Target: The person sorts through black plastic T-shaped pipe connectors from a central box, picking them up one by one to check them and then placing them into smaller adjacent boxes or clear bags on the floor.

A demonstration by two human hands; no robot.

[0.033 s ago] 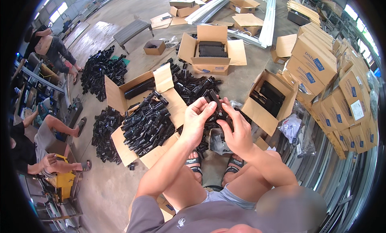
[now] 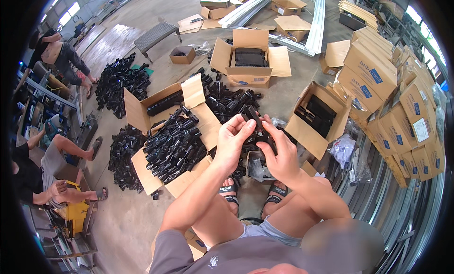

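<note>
Above my feet, both hands hold a small black plastic or metal part [image 2: 253, 116]; its exact kind I cannot make out. My left hand [image 2: 234, 140] pinches it between thumb and fingers. From the other side my right hand [image 2: 282, 152] closes on it, its fingers bent around the lower end. Just beyond my hands lies a pile of similar black parts [image 2: 231, 99]. To the left, an open cardboard box [image 2: 135, 108] has many such parts heaped over its flaps and a neat row inside.
Another open box [image 2: 243, 79] with stacked black parts stands ahead, and one more [image 2: 309, 132] at the right. Stacked closed cartons [image 2: 364, 80] and long metal profiles [image 2: 378, 198] line the right side. More black heaps [image 2: 122, 85] and two people [image 2: 61, 56] are at the left.
</note>
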